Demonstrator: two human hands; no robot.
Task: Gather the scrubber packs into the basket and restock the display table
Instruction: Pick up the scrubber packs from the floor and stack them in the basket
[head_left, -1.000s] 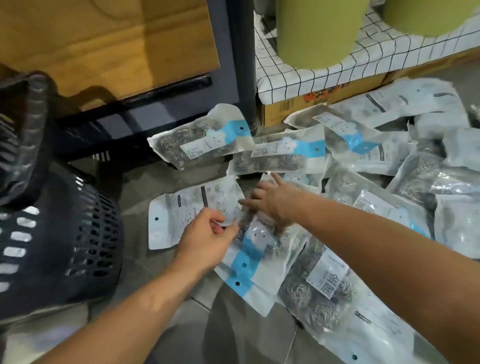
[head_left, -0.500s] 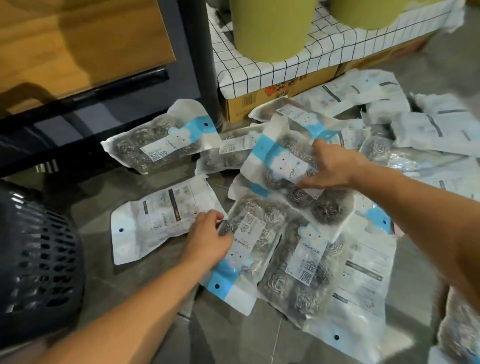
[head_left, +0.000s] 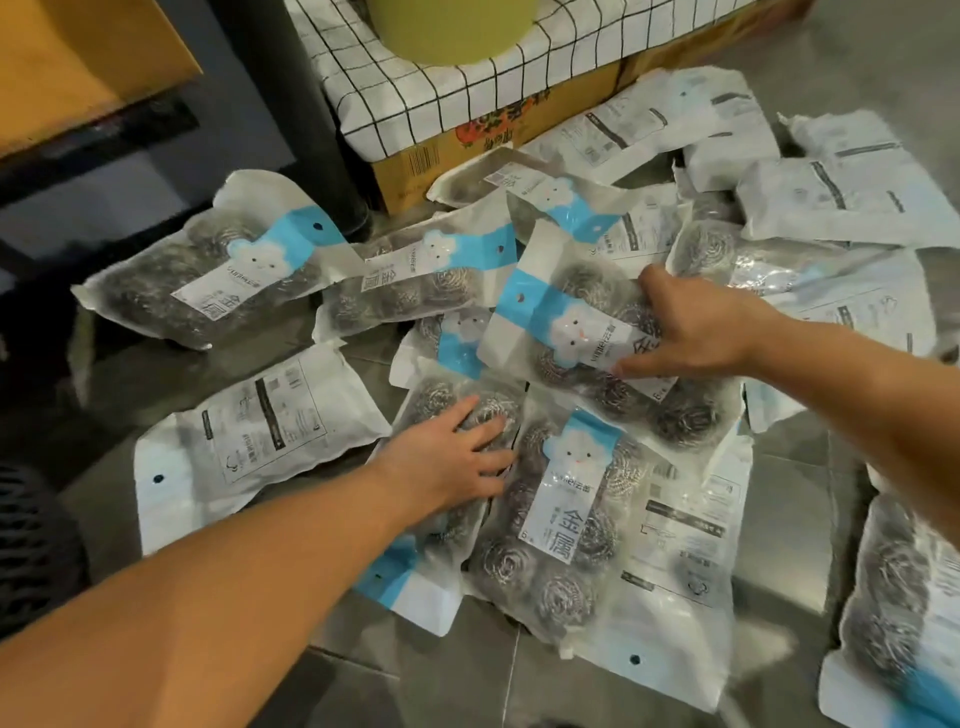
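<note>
Each scrubber pack (head_left: 566, 525) is of thin clear plastic film, glossy and a little wrinkled, with a white and light-blue printed part that shines less. Inside are steel scrubbers (head_left: 558, 597) — coils of fine metal wire, silver-grey and rough, with small bright glints. The face-down pack (head_left: 249, 431) shows a white, almost matt back. The floor (head_left: 779, 525) is of grey tiles, smooth, with a soft shine. The cardboard box (head_left: 410, 161) is brown and matt; over it lies a white checked cloth (head_left: 467, 88) (its edge hangs softly). The green container (head_left: 452, 26) looks smooth and matt. The wooden panel (head_left: 78, 52) has a light sheen — the basket (head_left: 26, 540) is dark perforated plastic.
</note>
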